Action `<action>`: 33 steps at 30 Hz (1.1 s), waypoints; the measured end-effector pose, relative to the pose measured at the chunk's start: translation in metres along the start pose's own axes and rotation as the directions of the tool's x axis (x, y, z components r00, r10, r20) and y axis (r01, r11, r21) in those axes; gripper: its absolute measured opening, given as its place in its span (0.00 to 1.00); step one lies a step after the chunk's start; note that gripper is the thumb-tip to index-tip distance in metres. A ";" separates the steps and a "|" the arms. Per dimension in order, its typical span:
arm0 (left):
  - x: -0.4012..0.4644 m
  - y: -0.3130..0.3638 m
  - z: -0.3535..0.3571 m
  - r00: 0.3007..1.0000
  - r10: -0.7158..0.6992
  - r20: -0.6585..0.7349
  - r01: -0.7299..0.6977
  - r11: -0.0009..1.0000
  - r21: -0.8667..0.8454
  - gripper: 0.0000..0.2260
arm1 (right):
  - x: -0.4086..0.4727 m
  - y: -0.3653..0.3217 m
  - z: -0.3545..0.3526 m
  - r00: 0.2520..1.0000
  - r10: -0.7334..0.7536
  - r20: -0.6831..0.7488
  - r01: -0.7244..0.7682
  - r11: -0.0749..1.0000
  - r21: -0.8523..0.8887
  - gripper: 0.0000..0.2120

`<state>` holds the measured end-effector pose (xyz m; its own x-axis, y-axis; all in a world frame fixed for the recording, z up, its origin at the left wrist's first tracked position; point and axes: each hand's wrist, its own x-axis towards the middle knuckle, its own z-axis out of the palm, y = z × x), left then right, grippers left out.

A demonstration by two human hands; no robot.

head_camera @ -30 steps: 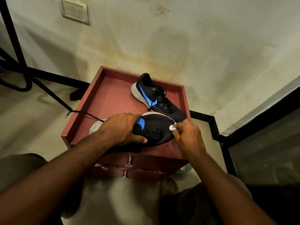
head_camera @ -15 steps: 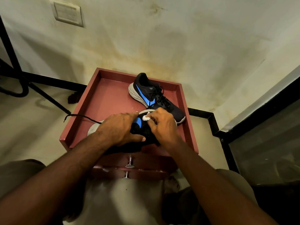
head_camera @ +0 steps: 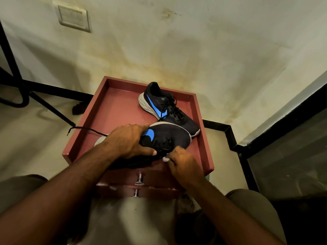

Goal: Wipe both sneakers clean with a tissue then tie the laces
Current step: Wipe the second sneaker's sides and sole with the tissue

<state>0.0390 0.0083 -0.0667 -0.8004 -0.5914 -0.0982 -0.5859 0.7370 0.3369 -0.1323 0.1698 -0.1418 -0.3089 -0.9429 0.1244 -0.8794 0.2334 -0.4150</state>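
At frame centre, the left hand (head_camera: 129,141) grips the near sneaker (head_camera: 169,137) by the red cabinet's (head_camera: 113,110) front edge. Right hand (head_camera: 184,164) pinches a tissue (head_camera: 165,159) against its side. Bare red top lies upper left; the far sneaker (head_camera: 166,108) sits near the right rim.

A red cabinet (head_camera: 113,110) with two metal knobs (head_camera: 139,179) stands against the stained wall (head_camera: 194,50); a switch plate (head_camera: 73,17) sits high to its left.
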 end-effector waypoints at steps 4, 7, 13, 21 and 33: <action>-0.001 -0.004 0.002 1.000 -0.008 -0.024 0.008 1.000 0.005 0.48 | 0.020 0.025 -0.021 0.964 0.183 -0.193 -0.185 0.983 0.009 0.03; 0.002 -0.004 0.003 1.000 -0.003 0.008 0.003 1.000 0.008 0.48 | 0.022 0.020 -0.038 0.916 0.220 -0.336 -0.191 0.975 0.117 0.01; 0.003 0.001 0.007 1.000 0.016 0.014 -0.017 0.996 0.091 0.49 | 0.049 -0.007 -0.025 0.879 0.282 -0.384 -0.216 0.954 0.206 0.02; -0.008 0.002 0.010 0.996 0.049 -0.080 -0.047 0.998 0.034 0.45 | 0.050 -0.048 -0.011 0.956 -0.113 -0.271 0.153 0.980 0.131 0.05; -0.030 -0.016 0.000 0.963 -0.268 0.028 0.256 0.944 0.207 0.44 | 0.031 0.022 -0.058 0.867 0.184 -0.462 -0.103 0.975 0.197 0.06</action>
<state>0.0728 0.0145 -0.0694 -0.6176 -0.7577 -0.2111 -0.7846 0.6121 0.0986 -0.1819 0.1589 -0.0950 -0.5977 -0.6649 0.4481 -0.7546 0.2776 -0.5946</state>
